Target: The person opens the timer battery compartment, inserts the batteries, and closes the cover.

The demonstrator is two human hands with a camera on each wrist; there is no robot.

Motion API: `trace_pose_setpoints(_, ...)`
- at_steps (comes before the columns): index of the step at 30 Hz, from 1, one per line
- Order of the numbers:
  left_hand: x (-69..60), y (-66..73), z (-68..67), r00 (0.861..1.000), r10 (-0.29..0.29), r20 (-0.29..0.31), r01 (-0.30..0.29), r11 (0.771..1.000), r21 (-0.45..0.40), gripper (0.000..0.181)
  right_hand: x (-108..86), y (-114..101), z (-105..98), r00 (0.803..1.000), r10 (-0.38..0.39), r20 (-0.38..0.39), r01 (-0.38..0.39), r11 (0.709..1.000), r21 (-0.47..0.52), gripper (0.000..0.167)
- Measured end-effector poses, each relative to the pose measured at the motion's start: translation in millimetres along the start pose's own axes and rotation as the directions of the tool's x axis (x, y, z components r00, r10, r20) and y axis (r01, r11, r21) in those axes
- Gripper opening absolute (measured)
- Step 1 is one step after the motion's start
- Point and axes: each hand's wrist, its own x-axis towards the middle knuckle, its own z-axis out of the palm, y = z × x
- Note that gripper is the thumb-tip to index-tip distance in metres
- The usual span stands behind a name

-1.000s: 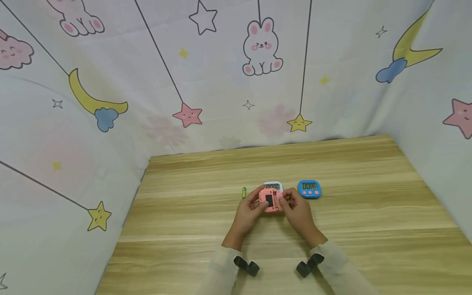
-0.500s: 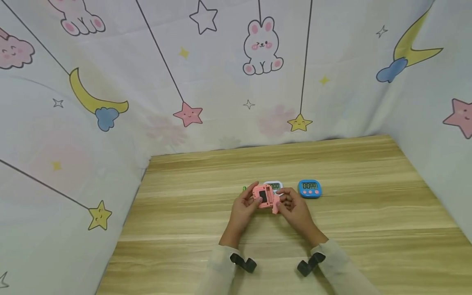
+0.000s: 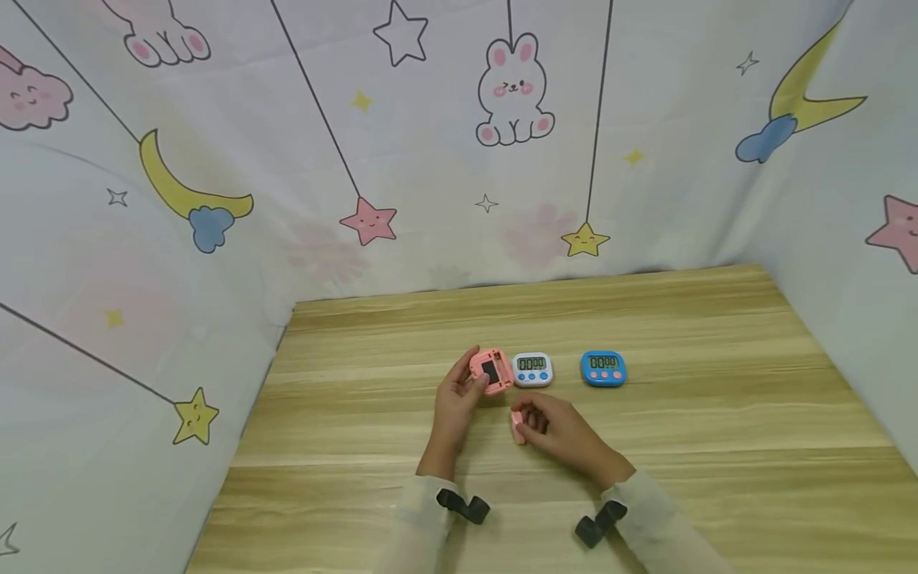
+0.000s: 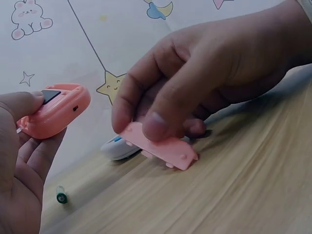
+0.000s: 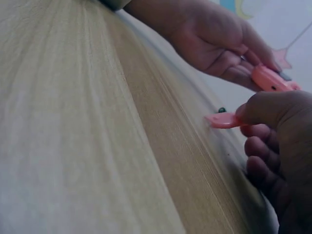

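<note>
My left hand (image 3: 455,402) holds a pink digital timer (image 3: 504,371) with its back facing up, thumb on the black square there; the battery slot along one side lies uncovered. Between thumb and fingers my right hand (image 3: 562,430) pinches the pink battery cover (image 4: 163,146), low over the table and apart from the timer. In the left wrist view the cover's small tabs show along its edge. A green battery (image 4: 61,196) lies on the table beneath the left hand; the head view hides it.
A white timer (image 3: 532,370) lies face up just right of the pink one. Farther right is a blue timer (image 3: 603,368), also face up. Both stand on the wooden table (image 3: 358,430), with a patterned cloth (image 3: 430,159) hanging behind.
The battery cover has come off the pink timer. My left hand has moved left with the timer, while my right has lowered the cover toward the table, uncovering the white timer from view.
</note>
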Motion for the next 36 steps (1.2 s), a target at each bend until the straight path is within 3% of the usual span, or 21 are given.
trace_pose_setpoints(7, -1.1, 4.1, -2.1, 0.998, -0.003, -0.056, 0.002, 0.999, -0.032, 0.055, 0.8, 0, 3, 0.999, 0.007, 0.035, -0.003, 0.993, -0.120, 0.023)
trace_pose_setpoints(17, -3.9, 6.7, -14.3, 0.993, 0.004, -0.114, -0.008, 0.999, -0.033, 0.054, 0.4, 1, 9, 1.000, -0.014, 0.016, 0.017, 0.980, -0.197, 0.022)
trace_pose_setpoints(26, 6.7, -15.5, -44.3, 0.983, -0.001, -0.186, -0.008, 0.999, -0.050, 0.053, 0.9, 2, 12, 1.000, 0.011, 0.007, -0.009, 0.975, -0.224, 0.022)
trace_pose_setpoints(32, 8.5, -20.9, -48.3, 0.978, 0.030, -0.209, -0.034, 0.999, -0.019, 0.051, 0.3, 0, 12, 1.000, -0.012, -0.002, 0.011, 0.971, -0.240, 0.021)
trace_pose_setpoints(36, 9.1, -21.9, -47.9, 0.972, 0.040, -0.232, -0.051, 0.998, -0.042, 0.051, -1.0, -1, 9, 0.999, -0.033, -0.034, 0.025, 0.972, -0.232, 0.019)
